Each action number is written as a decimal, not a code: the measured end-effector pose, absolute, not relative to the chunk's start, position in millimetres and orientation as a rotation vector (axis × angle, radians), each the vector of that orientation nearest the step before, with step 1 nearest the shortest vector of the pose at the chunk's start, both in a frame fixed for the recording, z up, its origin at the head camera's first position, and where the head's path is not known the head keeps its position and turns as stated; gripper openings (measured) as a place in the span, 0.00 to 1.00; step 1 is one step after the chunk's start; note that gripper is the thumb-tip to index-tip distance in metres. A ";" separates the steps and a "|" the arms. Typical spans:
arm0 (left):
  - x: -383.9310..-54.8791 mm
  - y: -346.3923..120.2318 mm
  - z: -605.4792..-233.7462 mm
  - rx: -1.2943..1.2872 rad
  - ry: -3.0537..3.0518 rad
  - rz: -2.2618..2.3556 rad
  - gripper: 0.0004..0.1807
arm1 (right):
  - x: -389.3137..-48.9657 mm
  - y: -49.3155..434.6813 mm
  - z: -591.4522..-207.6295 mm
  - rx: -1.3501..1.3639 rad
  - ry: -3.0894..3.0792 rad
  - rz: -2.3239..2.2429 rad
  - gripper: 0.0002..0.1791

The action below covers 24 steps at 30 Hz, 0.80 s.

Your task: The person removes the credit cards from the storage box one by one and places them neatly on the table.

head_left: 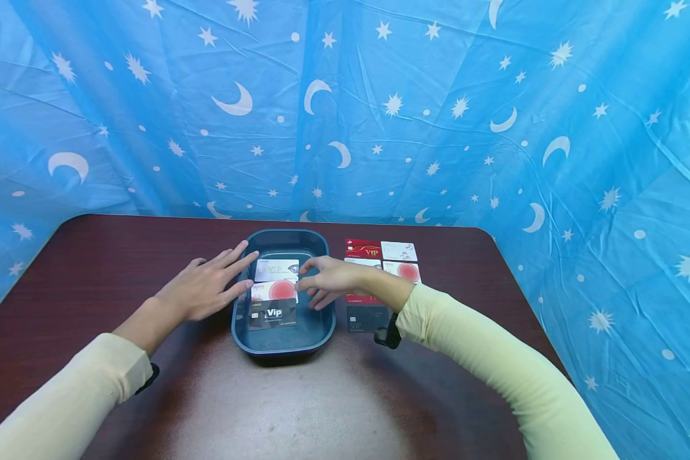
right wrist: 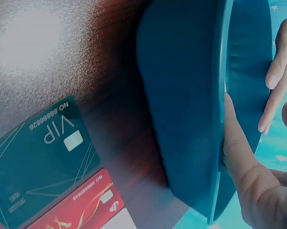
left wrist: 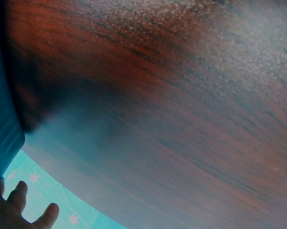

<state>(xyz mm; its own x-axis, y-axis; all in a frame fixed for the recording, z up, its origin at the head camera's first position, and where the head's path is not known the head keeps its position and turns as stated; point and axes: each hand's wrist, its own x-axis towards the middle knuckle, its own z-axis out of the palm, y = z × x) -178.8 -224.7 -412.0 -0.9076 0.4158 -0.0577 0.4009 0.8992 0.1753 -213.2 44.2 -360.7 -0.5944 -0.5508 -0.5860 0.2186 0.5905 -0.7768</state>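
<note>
"Blue curtain (head_left: 345,128) right across the back; below it, the brown table (head_left: 121,249); on that, the tray (head_left: 317,329)!"

"And the hands?"

"Left hand (head_left: 207,285) at the tray's left rim, fingers spread, gripping nothing; whether they touch, I can't tell; right hand (head_left: 335,279) over the right side, fingers parted, no card visibly held!"

"Now the small stuff?"

"White card (head_left: 270,269), red-dot card (head_left: 269,292), black card (head_left: 273,315), in a column inside the tray; outside, just right of it, more, with a dark card (head_left: 365,319) nearest us!"

"How would they handle?"

"Light, stiff, slick, I'd judge; hardly fragile, though a hard bend might crease one; pinch opposite edges, or lift a corner by fingernail!"
</note>
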 end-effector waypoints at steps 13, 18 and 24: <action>-178.4 -224.1 -412.1 0.644 2.976 0.246 0.38 | -209.4 28.3 -371.6 -0.290 1.916 -1.016 0.26; -177.4 -224.2 -411.7 0.645 2.979 0.251 0.38 | -205.7 21.9 -375.7 -0.291 1.967 -1.015 0.25; -177.5 -224.2 -411.9 0.652 2.988 0.250 0.38 | -204.6 16.5 -374.5 -0.291 1.994 -0.996 0.21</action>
<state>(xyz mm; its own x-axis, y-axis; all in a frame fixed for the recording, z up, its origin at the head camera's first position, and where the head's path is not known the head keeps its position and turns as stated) -177.5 -224.2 -411.9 -0.9070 0.4195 -0.0366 0.4076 0.8964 0.1739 -204.6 16.5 -374.5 -0.5992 -0.5322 -0.5981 0.1587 0.6533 -0.7403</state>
